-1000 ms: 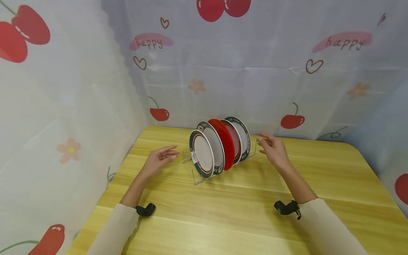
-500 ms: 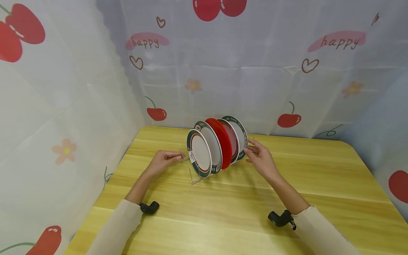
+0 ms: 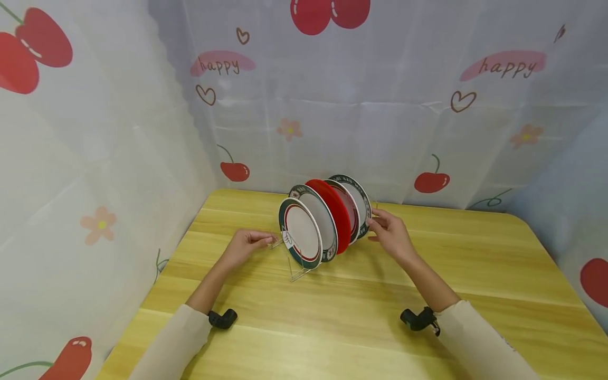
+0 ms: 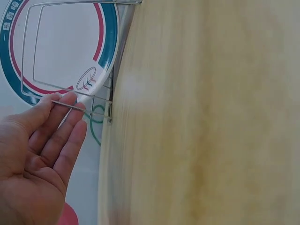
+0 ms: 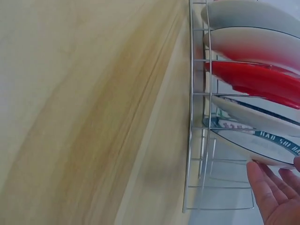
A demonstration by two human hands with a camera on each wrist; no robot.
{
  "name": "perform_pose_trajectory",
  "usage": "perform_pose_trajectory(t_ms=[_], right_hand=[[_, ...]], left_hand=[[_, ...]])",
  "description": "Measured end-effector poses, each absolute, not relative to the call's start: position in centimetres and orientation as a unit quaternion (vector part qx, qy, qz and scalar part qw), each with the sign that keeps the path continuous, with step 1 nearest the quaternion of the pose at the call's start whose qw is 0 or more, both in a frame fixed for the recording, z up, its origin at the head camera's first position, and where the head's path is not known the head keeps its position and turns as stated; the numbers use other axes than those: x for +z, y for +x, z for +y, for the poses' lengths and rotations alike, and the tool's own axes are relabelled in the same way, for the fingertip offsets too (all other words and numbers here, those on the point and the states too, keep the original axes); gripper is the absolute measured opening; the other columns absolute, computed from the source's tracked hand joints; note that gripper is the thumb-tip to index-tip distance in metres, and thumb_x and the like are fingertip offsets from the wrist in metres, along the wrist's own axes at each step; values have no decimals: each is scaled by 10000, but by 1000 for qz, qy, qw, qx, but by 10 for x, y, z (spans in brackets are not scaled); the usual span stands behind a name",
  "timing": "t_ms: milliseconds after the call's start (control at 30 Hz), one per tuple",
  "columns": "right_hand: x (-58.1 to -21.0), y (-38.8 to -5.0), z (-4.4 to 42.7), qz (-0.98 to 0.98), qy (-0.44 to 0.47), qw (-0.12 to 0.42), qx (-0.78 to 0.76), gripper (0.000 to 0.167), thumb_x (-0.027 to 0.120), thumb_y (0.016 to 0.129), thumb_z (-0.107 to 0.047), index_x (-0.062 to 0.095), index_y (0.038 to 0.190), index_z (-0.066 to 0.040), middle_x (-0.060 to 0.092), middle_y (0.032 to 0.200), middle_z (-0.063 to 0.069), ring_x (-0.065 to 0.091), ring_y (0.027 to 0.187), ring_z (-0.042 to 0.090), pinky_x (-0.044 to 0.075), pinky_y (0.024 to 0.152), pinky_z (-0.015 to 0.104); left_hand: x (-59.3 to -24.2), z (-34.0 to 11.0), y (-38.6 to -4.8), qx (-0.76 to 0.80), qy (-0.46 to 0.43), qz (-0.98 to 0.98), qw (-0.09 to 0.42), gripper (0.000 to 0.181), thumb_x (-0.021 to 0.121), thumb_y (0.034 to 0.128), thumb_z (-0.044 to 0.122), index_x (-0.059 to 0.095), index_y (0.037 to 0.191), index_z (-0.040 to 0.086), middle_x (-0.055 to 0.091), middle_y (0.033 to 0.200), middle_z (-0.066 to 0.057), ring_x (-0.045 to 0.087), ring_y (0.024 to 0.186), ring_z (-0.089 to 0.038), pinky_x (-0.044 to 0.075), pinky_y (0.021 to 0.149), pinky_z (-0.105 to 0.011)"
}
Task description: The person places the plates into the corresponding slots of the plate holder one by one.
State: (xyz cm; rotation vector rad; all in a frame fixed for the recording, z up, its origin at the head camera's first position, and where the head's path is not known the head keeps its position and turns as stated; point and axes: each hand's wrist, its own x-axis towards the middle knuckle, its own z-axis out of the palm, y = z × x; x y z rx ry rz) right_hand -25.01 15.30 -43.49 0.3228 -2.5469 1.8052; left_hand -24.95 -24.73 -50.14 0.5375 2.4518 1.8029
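A wire plate rack [image 4: 110,101] stands on the table with several plates upright in it. The left hand [image 3: 243,248] pinches a wire at the rack's left end, beside a white plate [image 3: 303,232] with a green and red rim. A red plate [image 3: 332,211] stands in the middle of the row. At the far end, the right hand [image 3: 391,235] holds the edge of a white plate [image 5: 253,145] with a dark lettered rim. In the right wrist view its fingers [image 5: 258,178] touch that plate's back and its thumb, partly cut off, lies at the rim.
The wooden table [image 3: 304,327] runs back to a cherry-printed curtain [image 3: 323,121], which also hangs close along the left. In the right wrist view, wire slots of the rack extend beyond the last plate.
The left hand has closed on the rack's wire, and the right hand has come in to the end plate. Lately the rack's left end has shifted slightly toward the person.
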Motion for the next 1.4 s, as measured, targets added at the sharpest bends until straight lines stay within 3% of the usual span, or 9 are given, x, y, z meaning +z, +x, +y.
perform_pose_trajectory(t_ms=[500, 700, 1000, 1100, 1300, 1400], right_hand=[[-432, -275, 175, -823, 87, -18, 561, 392, 500, 1087, -155, 541, 1406, 69, 616, 1302, 308, 667, 1104, 391, 574, 905, 541], [-431, -286, 182, -831, 82, -23, 550, 390, 477, 1096, -166, 546, 1401, 68, 605, 1319, 305, 675, 1069, 282, 601, 873, 484], [-429, -294, 184, -833, 78, -24, 547, 406, 476, 1098, -181, 536, 1421, 56, 589, 1356, 293, 635, 1169, 393, 567, 919, 544], [-427, -287, 185, -836, 58, -2, 546, 435, 484, 1097, -219, 510, 1468, 5, 588, 1380, 263, 621, 1200, 400, 571, 935, 506], [-424, -250, 176, -786, -15, 92, 611, 483, 452, 1103, -263, 420, 1549, -81, 560, 1440, 194, 557, 1297, 323, 585, 925, 283], [-423, -230, 164, -747, -27, 82, 659, 518, 424, 1110, -271, 335, 1592, -103, 486, 1505, 171, 481, 1365, 291, 541, 1016, 311]], left_hand=[[-498, -214, -220, 558, 209, 800, 62, 178, 692, 978, 125, 795, 1105, 54, 774, 1058, -65, 724, 1040, -211, 610, 875, -303], [-498, -199, -213, 559, 225, 794, 76, 187, 682, 986, 133, 791, 1115, 52, 770, 1082, -56, 722, 1047, -185, 610, 877, -309], [-493, -195, -212, 553, 244, 788, 120, 246, 649, 1014, 179, 763, 1186, 45, 753, 1151, -51, 695, 1119, -187, 594, 917, -306], [-490, -207, -224, 565, 241, 778, 133, 276, 630, 1027, 182, 740, 1212, 8, 743, 1170, -98, 699, 1118, -217, 585, 944, -333], [-486, -231, -261, 651, 159, 736, 100, 417, 553, 1069, 261, 634, 1324, -58, 708, 1217, -194, 692, 1126, -325, 566, 977, -429], [-484, -234, -273, 692, 124, 703, 107, 516, 458, 1103, 334, 502, 1458, -39, 621, 1353, -237, 595, 1260, -391, 497, 1059, -502]])
